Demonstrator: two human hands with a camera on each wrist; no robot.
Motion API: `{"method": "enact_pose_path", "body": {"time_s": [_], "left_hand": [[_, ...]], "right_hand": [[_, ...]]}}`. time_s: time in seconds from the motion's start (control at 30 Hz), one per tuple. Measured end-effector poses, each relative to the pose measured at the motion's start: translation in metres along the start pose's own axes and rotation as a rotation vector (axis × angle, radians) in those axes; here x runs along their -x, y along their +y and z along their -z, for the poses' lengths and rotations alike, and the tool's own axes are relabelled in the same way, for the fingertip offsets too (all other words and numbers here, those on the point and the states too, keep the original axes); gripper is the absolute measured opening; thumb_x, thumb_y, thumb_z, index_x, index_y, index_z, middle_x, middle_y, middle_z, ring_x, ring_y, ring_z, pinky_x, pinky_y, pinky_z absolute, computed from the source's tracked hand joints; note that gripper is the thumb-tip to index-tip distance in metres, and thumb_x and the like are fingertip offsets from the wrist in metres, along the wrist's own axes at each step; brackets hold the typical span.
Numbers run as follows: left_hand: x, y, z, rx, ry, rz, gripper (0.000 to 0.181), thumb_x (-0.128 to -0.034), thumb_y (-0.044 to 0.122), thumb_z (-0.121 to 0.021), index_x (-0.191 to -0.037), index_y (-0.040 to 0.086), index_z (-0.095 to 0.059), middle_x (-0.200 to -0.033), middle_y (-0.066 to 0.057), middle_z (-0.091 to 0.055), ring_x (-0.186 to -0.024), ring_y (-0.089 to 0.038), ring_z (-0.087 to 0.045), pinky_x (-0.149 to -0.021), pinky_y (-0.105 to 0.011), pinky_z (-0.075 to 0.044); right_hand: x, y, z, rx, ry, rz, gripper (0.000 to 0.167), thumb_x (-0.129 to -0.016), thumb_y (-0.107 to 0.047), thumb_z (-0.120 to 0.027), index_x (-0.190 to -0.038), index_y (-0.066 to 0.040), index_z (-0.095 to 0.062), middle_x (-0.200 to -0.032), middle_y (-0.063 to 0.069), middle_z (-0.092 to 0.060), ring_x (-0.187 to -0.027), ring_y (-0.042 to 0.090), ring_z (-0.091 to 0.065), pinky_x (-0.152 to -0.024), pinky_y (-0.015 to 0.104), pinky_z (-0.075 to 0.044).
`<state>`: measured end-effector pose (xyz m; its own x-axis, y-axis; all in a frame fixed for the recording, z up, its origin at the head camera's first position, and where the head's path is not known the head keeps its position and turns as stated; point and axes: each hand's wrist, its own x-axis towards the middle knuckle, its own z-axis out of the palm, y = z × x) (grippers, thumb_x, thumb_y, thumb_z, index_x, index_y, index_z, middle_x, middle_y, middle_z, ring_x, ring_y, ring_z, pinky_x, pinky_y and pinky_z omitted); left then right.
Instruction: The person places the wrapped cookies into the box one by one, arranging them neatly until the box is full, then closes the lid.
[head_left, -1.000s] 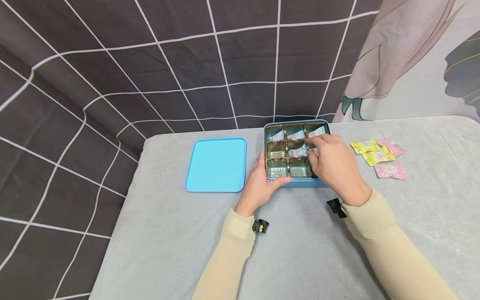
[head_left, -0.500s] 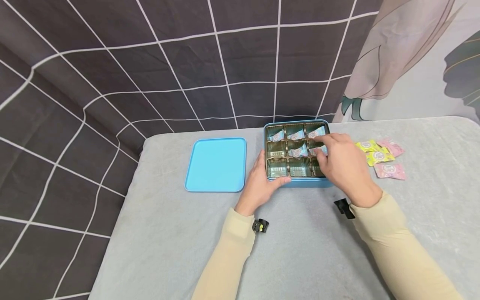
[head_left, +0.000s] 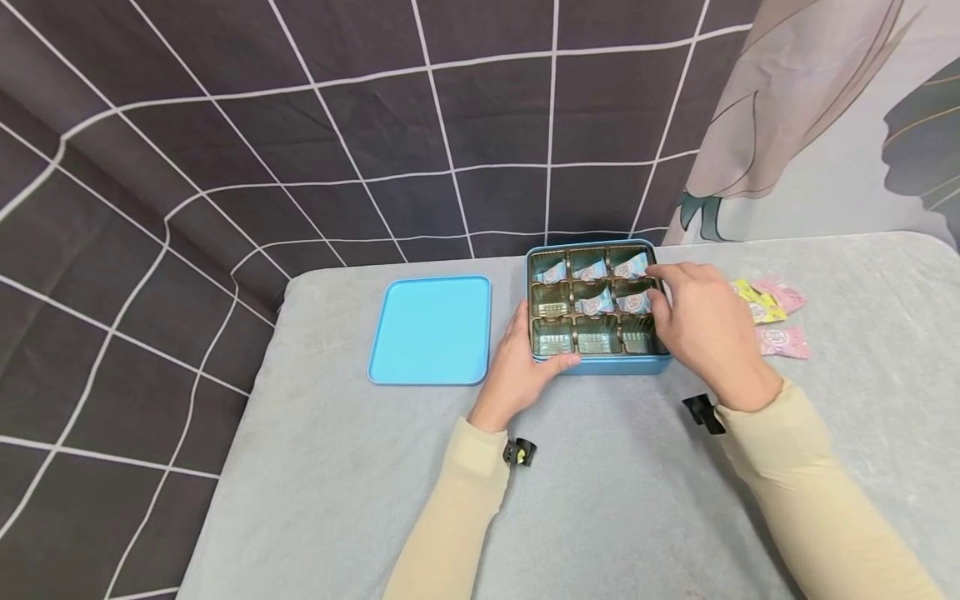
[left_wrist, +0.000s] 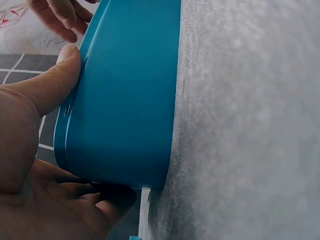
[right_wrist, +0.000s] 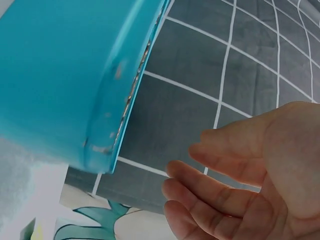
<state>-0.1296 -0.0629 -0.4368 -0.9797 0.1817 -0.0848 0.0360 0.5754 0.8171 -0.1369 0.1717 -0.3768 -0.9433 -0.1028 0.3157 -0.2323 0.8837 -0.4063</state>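
Left hand (head_left: pixel 517 371) steadies a candy box (head_left: pixel 611 366); right hand (head_left: pixel 716 333) empty at its edge

Head view: The box stands on the tabletop (head_left: pixel 585 492), right of the lid (head_left: pixel 430 331), its compartments facing up. It looks roughly square, with no clear long axis. Five blue candies fill the back row and the middle row's centre and right compartments. The rightmost middle candy (head_left: pixel 635 303) lies lengthwise left to right. It is probably light and slippery-wrapped, best pinched at a twisted end.

Left wrist view: The thumb presses the rim and the other fingers bend round the corner, gripping the box. Its smooth wall looks stiff; opposite sides seem the surest hold.

Right wrist view: The fingers (right_wrist: pixel 215 202) are loosely bent, the thumb apart from them, holding nothing, with a gap to the box wall.
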Motion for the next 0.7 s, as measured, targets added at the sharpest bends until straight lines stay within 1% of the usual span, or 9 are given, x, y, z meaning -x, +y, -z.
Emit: {"method": "enact_pose_path", "body": {"time_s": [0.1,0.27,0.4,0.7], "left_hand": [[0.000,0.000,0.000,-0.001,-0.002,0.005,0.111,-0.0839,0.044,-0.082,-0.161,0.004,-0.013,-0.166,-0.014,-0.018,-0.151,-0.027,-0.020,-0.120,-0.044,-0.024],[0.000,0.001,0.000,-0.002,0.000,0.002,0.111,-0.0841,0.044,-0.081,-0.161,0.003,-0.013,-0.166,-0.014,-0.019,-0.151,-0.027,-0.020,-0.120,-0.044,-0.024],[0.000,0.001,0.000,0.004,0.003,-0.002,0.110,-0.0844,0.044,-0.081,-0.161,0.003,-0.013,-0.166,-0.015,-0.019,-0.151,-0.027,-0.020,-0.120,-0.044,-0.023],[0.001,0.001,0.001,0.008,0.002,-0.007,0.111,-0.0833,0.043,-0.082,-0.161,0.004,-0.013,-0.166,-0.015,-0.019,-0.151,-0.027,-0.021,-0.120,-0.044,-0.024]], "right_hand": [[0.000,0.004,0.001,0.009,0.003,0.001,0.029,-0.097,-0.009,-0.057,-0.122,0.002,-0.066,-0.119,0.027,-0.065,-0.113,0.048,-0.055,-0.085,0.064,-0.045],[0.001,0.011,0.003,0.026,0.021,-0.010,0.029,-0.097,-0.008,-0.055,-0.121,0.001,-0.067,-0.117,0.025,-0.066,-0.111,0.048,-0.056,-0.079,0.065,-0.046],[0.001,0.018,0.005,0.036,0.031,-0.015,0.029,-0.096,-0.007,-0.053,-0.120,0.003,-0.066,-0.116,0.026,-0.066,-0.110,0.049,-0.056,-0.079,0.065,-0.046],[0.000,0.037,0.006,0.058,0.020,-0.017,0.027,-0.095,-0.005,-0.054,-0.117,0.004,-0.066,-0.113,0.028,-0.066,-0.107,0.051,-0.056,-0.076,0.066,-0.046]]}}
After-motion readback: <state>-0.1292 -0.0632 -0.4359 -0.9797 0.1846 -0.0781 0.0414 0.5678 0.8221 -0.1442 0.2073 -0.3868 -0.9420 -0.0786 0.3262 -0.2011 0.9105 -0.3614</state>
